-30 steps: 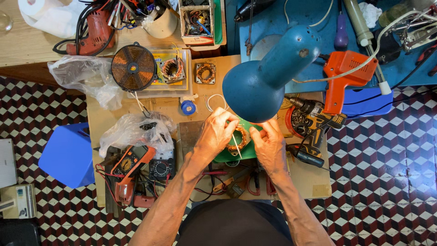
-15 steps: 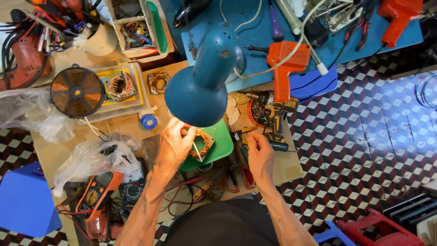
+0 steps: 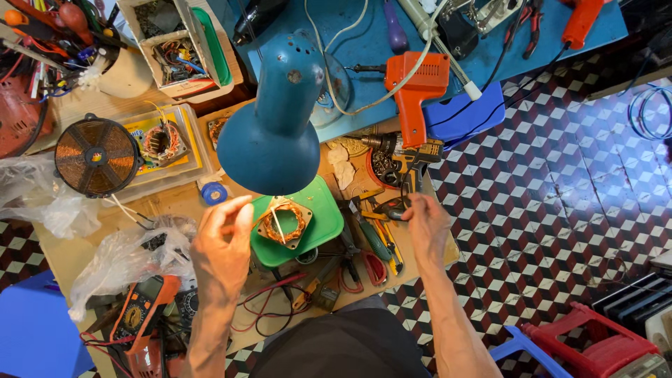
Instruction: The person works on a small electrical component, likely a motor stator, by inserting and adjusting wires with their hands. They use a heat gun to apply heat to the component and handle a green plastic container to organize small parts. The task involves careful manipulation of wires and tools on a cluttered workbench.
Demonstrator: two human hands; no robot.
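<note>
A square motor stator with copper windings (image 3: 283, 222) lies in a green tray (image 3: 325, 204) on the wooden bench, under a blue desk lamp (image 3: 269, 140). My left hand (image 3: 224, 248) is raised just left of the tray, fingers loosely apart, thumb near the stator's edge. Whether a thin wire runs between them I cannot tell. My right hand (image 3: 427, 224) reaches to the bench's right side. Its fingertips touch a small dark tool (image 3: 394, 210) beside a cordless drill (image 3: 406, 159).
Green-handled screwdrivers (image 3: 372, 239) and pliers lie right of the tray. An orange multimeter (image 3: 143, 308), plastic bags (image 3: 115, 262), a copper coil disc (image 3: 96, 155) and a blue tape roll (image 3: 213, 194) sit left. An orange soldering gun (image 3: 414, 80) rests on the blue table (image 3: 364, 28). A red stool (image 3: 595, 344) stands lower right.
The camera has shifted right. My right hand left the stator and moved right toward the tools by the drill. My left hand lifted off the stator and hovers beside it.
</note>
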